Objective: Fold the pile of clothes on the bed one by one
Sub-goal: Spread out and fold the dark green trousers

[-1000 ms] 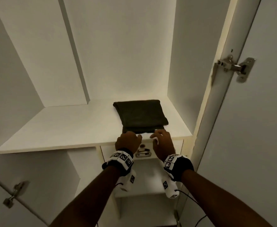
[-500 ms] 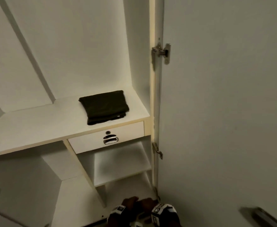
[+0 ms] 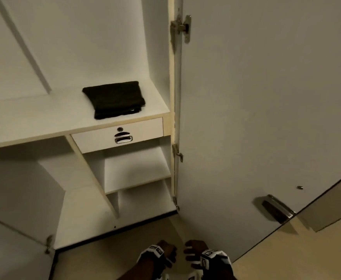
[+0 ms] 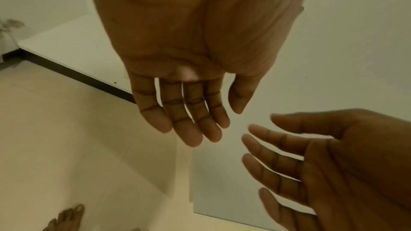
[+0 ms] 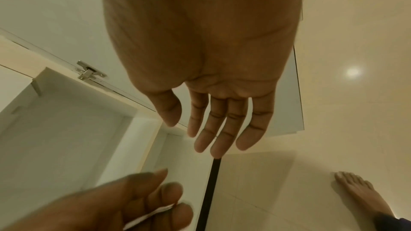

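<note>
Both hands now down low w/ fingers loose and spread, holding nothing: left hand, right hand. A sec ago they were at the shelf edge, touching the folded dark garment; it lies there alone now, above the drawer, wardrobe door open. Reads as one item put away; bed pile not in view, prob next.

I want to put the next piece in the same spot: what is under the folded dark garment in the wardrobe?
The folded dark garment lies directly on the white shelf, above a closed drawer. The drawer's contents are hidden.
</note>
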